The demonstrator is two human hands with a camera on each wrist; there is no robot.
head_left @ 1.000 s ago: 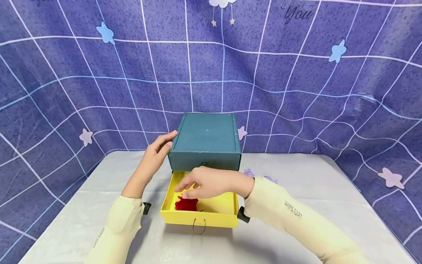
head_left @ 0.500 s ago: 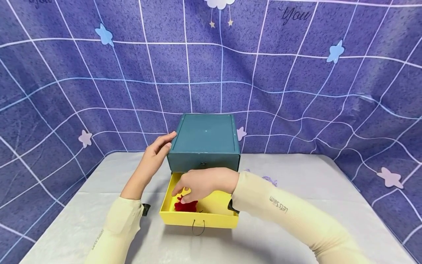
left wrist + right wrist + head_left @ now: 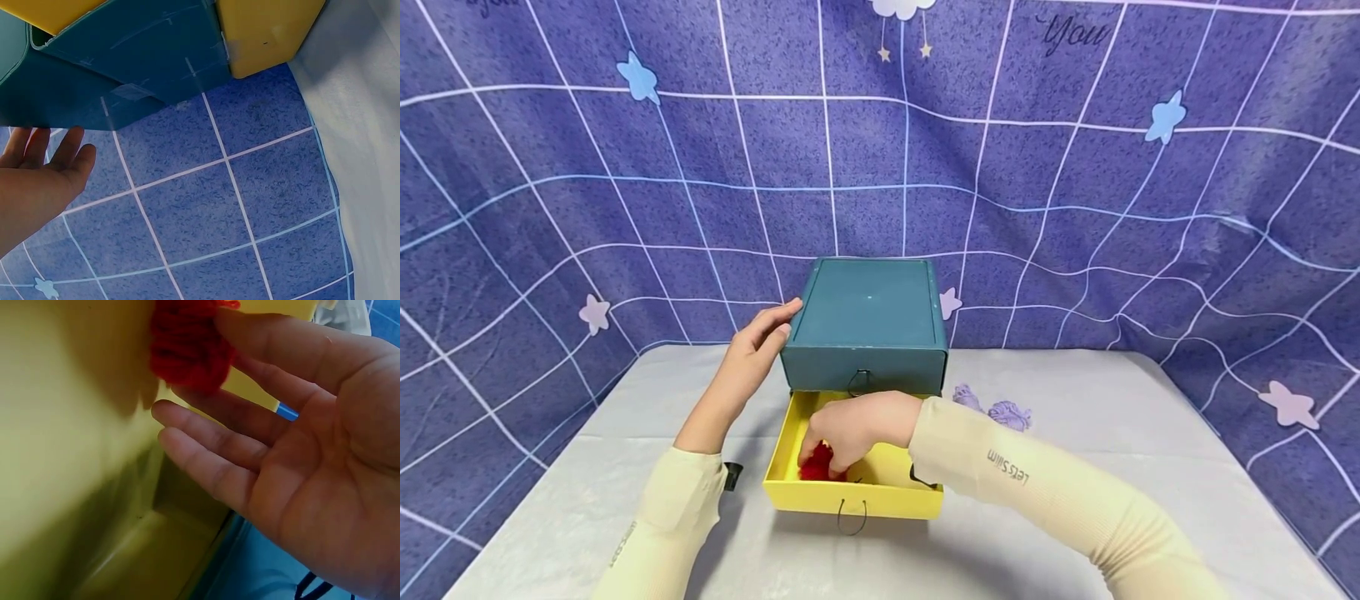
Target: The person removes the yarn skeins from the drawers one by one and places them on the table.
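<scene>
A bundle of red yarn (image 3: 815,465) lies at the front left inside a pulled-out yellow drawer (image 3: 895,500). Reaching down into that drawer, my right hand (image 3: 863,423) pinches the yarn; in the right wrist view the thumb is on one side of the red yarn (image 3: 190,347) and fingers are behind it, with the other fingers extended. Above the drawer stands a teal box (image 3: 871,304), the upper part of the drawer unit. My left hand (image 3: 748,358) rests on its left side, and in the left wrist view the fingertips touch the teal wall (image 3: 75,103).
Two bundles of light purple yarn (image 3: 1010,414) lie on the white-covered table (image 3: 1075,433), right of the unit. A thin dark loop handle (image 3: 852,518) hangs from the drawer's front. Behind the table hangs a purple curtain (image 3: 1075,208) with a grid pattern.
My right hand has moved down and slightly left into the drawer, from above the red yarn to gripping it. The left hand has stayed on the teal box.
</scene>
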